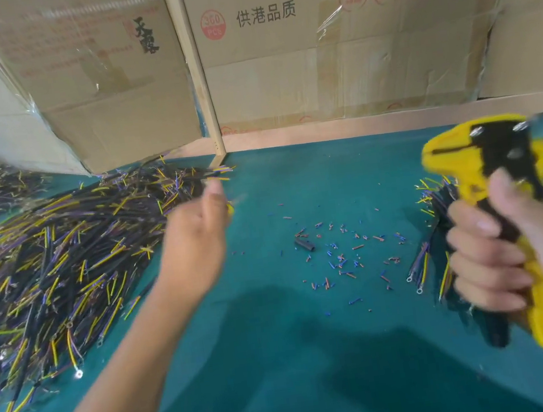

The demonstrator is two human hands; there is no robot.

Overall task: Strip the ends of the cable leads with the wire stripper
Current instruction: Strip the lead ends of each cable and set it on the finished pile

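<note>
From the head camera, you are holding the wire stripper point(501, 206) upright in your right hand point(526, 262), fingers wrapped round both yellow-and-black handles, its head lifted clear of the green mat point(283, 359) and pointing up and to the left, probably so that it is sitting ready for the next lead without being set down. Your left hand point(195, 240) is reaching out over the near edge of the big pile of cables point(64, 267) on your left; the hand is blurred, and you seem to be pinching something yellowish at the fingertips, but I cannot tell for certain whether a lead is in your grasp. A smaller heap of cables point(437, 218) is lying behind the stripper on your right, likely keeping finished pieces apart from the rest, though I cannot make out their ends. Between the two piles, small bits of insulation point(346, 258) in red and blue are lying scattered on the mat. Cardboard boxes point(313, 62) are standing along the back of the table, walling in the work area.
</note>
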